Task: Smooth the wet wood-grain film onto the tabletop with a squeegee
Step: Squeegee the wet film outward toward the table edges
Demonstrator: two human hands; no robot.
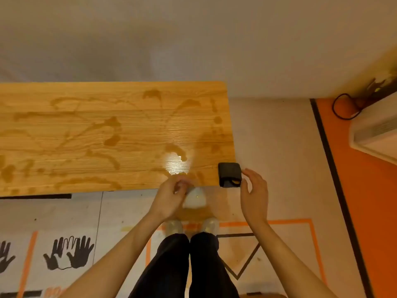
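**Wet film on the bench, both hands at its near right corner**

The bench (pixel 223 91) stands against a pale wall, its top covered by the wood-grain film (pixel 111 136); the film lies flat across the whole visible surface, running out of view on the left; dark wet streaks and puddles (pixel 111 132) spread over it, with a bright glare patch (pixel 176 164) near the front edge on the right side.

The left hand (pixel 169 196) is at the front edge of the bench, just left of the glare; its fingers are curled in narrowly and pinch together near the edge; a whitish rounded object (pixel 194 198) shows just beside and below it, blurred, and whether the hand holds it cannot be told.

The right hand (pixel 254 194) hangs just off the bench's near right corner; fingers spread moderately and bent, thumb apart from them; it grips nothing; its fingertips are close to a dark squarish block (pixel 229 174) that sits on the corner of the bench, overhanging the right edge; a small yellow spot shows at the block's lower side; whether this block is the squeegee cannot be told for certain, and whether the fingertips touch it is unclear.

Below, the person's dark trousers (pixel 187 265) and light shoes (pixel 175 225) stand on a pale floor covering (pixel 268 147) marked with orange tape lines (pixel 268 222) and black hand prints (pixel 68 252); an orange floor strip (pixel 365 190) with a black border runs along the right; a white unit (pixel 378 136) and a black cable (pixel 343 108) lie at the far right.
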